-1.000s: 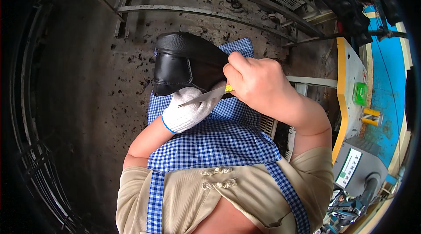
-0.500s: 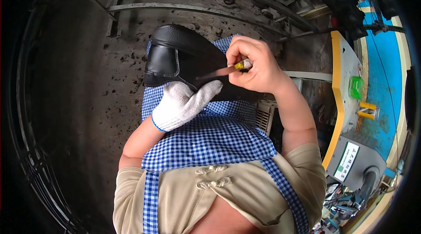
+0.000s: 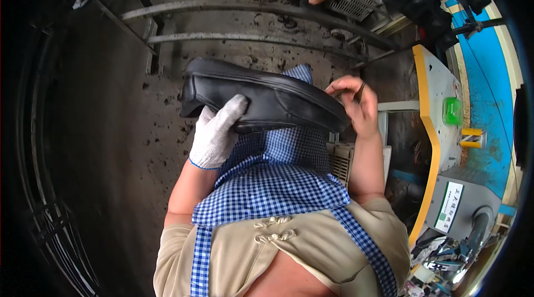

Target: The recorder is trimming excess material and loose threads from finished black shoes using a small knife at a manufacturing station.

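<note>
Black leather shoe (image 3: 264,97) in the head view is held up over the person's lap, lying on its side, heel at the left and toe at the right, with the sole edge turned away from the body. The left hand (image 3: 216,136), in a white knit glove (image 3: 211,149), is closed on the shoe's near edge toward the heel: its thumb lies flat along the side that faces up, and the other fingers are mostly hidden beneath. The left forearm slants up and inward to it.

At the toe end is the bare right hand (image 3: 360,106), its forearm rising almost straight from the bent elbow. Its fingers are partly curled and point left toward the sole edge; whether they grip anything there I cannot tell.

Below the shoe, a blue-and-white checked apron (image 3: 267,188) covers the lap. A slatted plastic crate (image 3: 341,162) stands near the right forearm, and a metal rack (image 3: 200,5) spans the floor beyond.
</note>
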A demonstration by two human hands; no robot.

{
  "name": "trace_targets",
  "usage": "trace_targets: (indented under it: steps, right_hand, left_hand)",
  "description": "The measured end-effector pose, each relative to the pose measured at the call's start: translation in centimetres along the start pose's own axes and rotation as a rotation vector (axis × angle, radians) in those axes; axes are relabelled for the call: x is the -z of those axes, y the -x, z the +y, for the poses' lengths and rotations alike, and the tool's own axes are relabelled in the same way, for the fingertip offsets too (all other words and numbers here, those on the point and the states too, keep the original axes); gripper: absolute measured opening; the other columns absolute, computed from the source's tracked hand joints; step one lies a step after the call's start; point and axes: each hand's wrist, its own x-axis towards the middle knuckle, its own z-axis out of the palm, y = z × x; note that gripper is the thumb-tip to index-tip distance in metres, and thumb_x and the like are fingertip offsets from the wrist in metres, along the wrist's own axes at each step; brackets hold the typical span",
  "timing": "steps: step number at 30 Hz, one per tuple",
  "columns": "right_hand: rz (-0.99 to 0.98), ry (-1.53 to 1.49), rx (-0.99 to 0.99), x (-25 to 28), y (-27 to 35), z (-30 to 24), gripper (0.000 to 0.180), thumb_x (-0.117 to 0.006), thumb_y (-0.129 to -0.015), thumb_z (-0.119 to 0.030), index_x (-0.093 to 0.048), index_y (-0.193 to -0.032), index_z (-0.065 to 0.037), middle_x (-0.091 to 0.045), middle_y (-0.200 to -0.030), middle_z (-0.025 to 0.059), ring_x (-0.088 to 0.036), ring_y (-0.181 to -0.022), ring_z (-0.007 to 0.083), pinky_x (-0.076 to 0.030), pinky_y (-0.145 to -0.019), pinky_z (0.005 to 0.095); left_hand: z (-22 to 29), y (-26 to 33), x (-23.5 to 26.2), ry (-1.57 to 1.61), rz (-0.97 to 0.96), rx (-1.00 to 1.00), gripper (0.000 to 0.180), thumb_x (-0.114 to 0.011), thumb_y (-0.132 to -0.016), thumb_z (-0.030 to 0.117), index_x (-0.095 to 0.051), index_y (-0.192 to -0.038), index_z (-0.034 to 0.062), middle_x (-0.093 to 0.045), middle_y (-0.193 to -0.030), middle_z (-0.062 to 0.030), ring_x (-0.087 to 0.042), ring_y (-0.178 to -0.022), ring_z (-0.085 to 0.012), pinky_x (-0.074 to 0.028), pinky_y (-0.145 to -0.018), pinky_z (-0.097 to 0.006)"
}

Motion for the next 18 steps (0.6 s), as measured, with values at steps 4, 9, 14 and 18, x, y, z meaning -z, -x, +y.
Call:
trace_targets:
  steps: [4,9,14,18]
  right_hand:
    - [0.077,0.264,0.188,-1.0,1.7,-0.1,0.072,-0.089,-0.063,-0.017,-0.052,-0.121,0.004,-0.059,-0.114,0.0100,-0.061,-0.091,0.0141,-0.050,-0.076,0.0247]
    - [0.240,0.138,0.167,-3.4,-1.4,-1.8,0.046,-0.076,-0.072,-0.002,-0.055,-0.112,0.006,-0.058,-0.103,0.0051,-0.058,-0.092,0.0115,-0.048,-0.080,0.0252]
    - [0.313,0.327,0.269,-3.3,-3.1,-1.3,0.040,-0.079,-0.075,-0.014,-0.061,-0.106,0.003,-0.062,-0.087,0.0044,-0.057,-0.073,0.0076,-0.047,-0.061,0.0206]
    - [0.367,0.064,0.292,-3.6,-2.2,3.9,0.028,-0.064,-0.089,-0.006,-0.059,-0.116,0.003,-0.065,-0.089,0.0021,-0.054,-0.065,0.0030,-0.044,-0.056,0.0187]
  left_hand:
    - [-0.2,-1.7,-0.4,0.312,0.078,0.091,0.038,-0.065,-0.089,0.021,-0.054,-0.119,-0.0009,-0.064,-0.112,-0.0131,-0.064,-0.100,-0.0243,-0.054,-0.086,-0.035]
    - [-2.2,-2.0,0.1,0.096,-0.356,0.078,0.052,-0.069,-0.086,0.026,-0.051,-0.128,0.0004,-0.061,-0.121,-0.0117,-0.056,-0.116,-0.0230,-0.045,-0.098,-0.034]
    - [-3.7,-0.6,0.4,-0.134,-0.193,0.191,0.039,-0.064,-0.088,0.017,-0.055,-0.124,0.0049,-0.063,-0.104,-0.0025,-0.056,-0.080,-0.0117,-0.044,-0.069,-0.026]
    - [-2.1,-1.5,-0.4,-0.007,-0.138,0.095,0.048,-0.063,-0.089,0.020,-0.049,-0.132,0.0032,-0.057,-0.128,-0.0117,-0.056,-0.115,-0.0249,-0.046,-0.098,-0.038]
